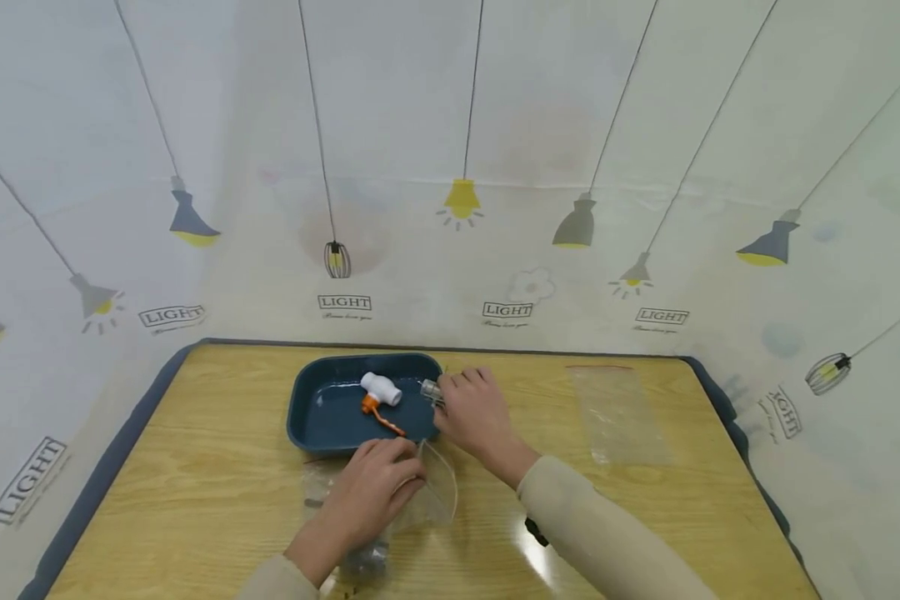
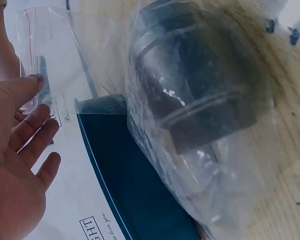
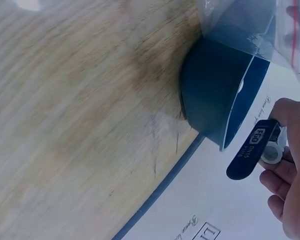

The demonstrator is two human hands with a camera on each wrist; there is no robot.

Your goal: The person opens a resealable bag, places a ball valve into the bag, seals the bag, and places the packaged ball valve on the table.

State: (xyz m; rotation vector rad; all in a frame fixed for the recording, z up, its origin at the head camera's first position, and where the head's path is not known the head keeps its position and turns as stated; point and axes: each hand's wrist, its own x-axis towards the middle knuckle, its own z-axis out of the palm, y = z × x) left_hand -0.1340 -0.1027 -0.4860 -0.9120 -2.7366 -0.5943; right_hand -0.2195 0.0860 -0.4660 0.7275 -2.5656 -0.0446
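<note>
My left hand (image 1: 375, 483) pinches the edge of a clear zip bag (image 1: 438, 492) in front of the tray. My right hand (image 1: 476, 408) holds a small ball valve (image 3: 250, 150) with a clear body and a dark blue lever marked DN15, over the right end of the tray. The blue tray (image 1: 297, 408) holds a white ball valve (image 1: 381, 388) with an orange lever. Close below my left hand, a dark grey pipe fitting (image 2: 190, 80) lies inside a clear plastic bag, partly hidden by the hand in the head view.
Another flat clear zip bag (image 1: 622, 417) lies on the right side of the wooden table (image 1: 195, 467). A small black object (image 1: 536, 532) shows beside the right sleeve. Behind the table's far edge hangs a pale curtain (image 1: 420, 275) printed with lamps.
</note>
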